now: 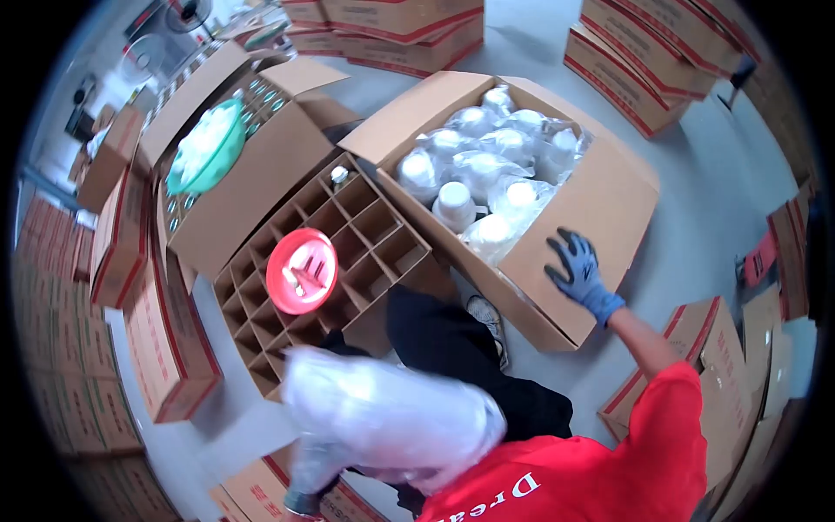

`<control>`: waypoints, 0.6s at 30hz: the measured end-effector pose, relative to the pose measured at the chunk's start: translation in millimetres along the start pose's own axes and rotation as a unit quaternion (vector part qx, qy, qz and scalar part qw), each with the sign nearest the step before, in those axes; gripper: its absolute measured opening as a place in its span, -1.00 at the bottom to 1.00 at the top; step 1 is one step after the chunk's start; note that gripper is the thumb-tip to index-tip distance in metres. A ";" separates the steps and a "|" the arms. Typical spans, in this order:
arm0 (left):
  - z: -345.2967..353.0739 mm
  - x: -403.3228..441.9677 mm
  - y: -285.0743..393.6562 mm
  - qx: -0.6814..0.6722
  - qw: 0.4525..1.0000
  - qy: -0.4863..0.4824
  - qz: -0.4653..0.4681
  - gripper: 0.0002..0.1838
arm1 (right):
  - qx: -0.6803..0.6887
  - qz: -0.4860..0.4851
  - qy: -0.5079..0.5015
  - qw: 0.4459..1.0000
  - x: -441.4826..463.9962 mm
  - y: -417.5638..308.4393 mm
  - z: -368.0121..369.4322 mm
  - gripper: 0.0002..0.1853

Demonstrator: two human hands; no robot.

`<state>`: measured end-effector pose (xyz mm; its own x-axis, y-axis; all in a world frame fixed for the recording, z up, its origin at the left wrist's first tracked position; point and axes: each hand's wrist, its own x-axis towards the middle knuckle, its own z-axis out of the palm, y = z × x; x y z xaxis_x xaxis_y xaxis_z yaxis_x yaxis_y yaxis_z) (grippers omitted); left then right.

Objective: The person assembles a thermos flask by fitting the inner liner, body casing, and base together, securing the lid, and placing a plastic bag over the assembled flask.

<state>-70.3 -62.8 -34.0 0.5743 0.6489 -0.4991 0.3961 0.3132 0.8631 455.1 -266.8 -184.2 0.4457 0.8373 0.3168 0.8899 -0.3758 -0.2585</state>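
My right hand (578,271), in a blue-grey glove with dark fingertips, lies with spread fingers on the flap of an open cardboard box (600,235). Inside that box stand several white plastic jugs (454,207), most wrapped in clear bags. Close to my body, a large white bagged jug (391,418) is blurred by motion. My gloved left hand (320,461) is at its lower left side and grips it, with the fingers partly hidden by the plastic. Left of the jug box is a divided carton (357,248) with a red bowl (302,271) resting on its dividers.
A green basin (209,148) with white contents sits on another open box (261,174) of glass bottles. One bottle (341,177) stands in the divided carton's corner cell. Stacked cartons (644,61) surround the grey floor (522,43). My shoe (487,324) is beside the jug box.
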 end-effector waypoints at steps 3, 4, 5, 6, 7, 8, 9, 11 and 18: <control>-0.6 73.9 53.9 0.009 0.997 0.007 0.077 -0.56 | -0.077 0.081 0.019 0.994 26.4 57.4 14.3 -0.33; 6.5 111.3 68.5 0.005 0.994 0.001 0.109 -0.59 | -0.092 0.088 -0.004 0.992 30.4 71.8 22.5 -0.33; 19.1 155.2 81.8 -0.004 0.989 -0.012 0.146 -0.62 | -0.108 0.097 -0.025 0.989 34.3 85.5 32.0 -0.33; 39.5 204.3 92.1 -0.017 0.982 -0.029 0.184 -0.65 | -0.125 0.107 -0.048 0.985 35.1 101.2 38.7 -0.33; 65.1 257.2 100.3 -0.030 0.973 -0.051 0.225 -0.67 | -0.095 0.107 -0.100 0.985 35.0 109.0 39.5 -0.34; 96.5 311.8 106.1 -0.044 0.961 -0.074 0.264 -0.70 | -0.081 0.101 -0.121 0.984 38.0 116.0 39.1 -0.36; 134.2 364.6 107.8 -0.057 0.944 -0.097 0.311 -0.73 | -0.070 0.094 -0.145 0.983 44.3 121.8 34.0 -0.37; 216.1 450.1 105.2 -0.031 0.903 -0.101 0.416 -0.77 | 0.041 0.133 -0.166 0.976 75.6 133.7 17.2 -0.47; 387.1 569.6 96.6 0.284 0.857 -0.160 0.400 -0.82 | -0.064 0.148 0.063 0.985 195.2 244.1 16.9 -0.53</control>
<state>572.4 68.6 -264.8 0.9554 0.2479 0.1604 0.0173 -0.5892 0.8078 757.7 -188.4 -200.9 0.6887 0.6307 0.3576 0.7206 -0.6500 -0.2414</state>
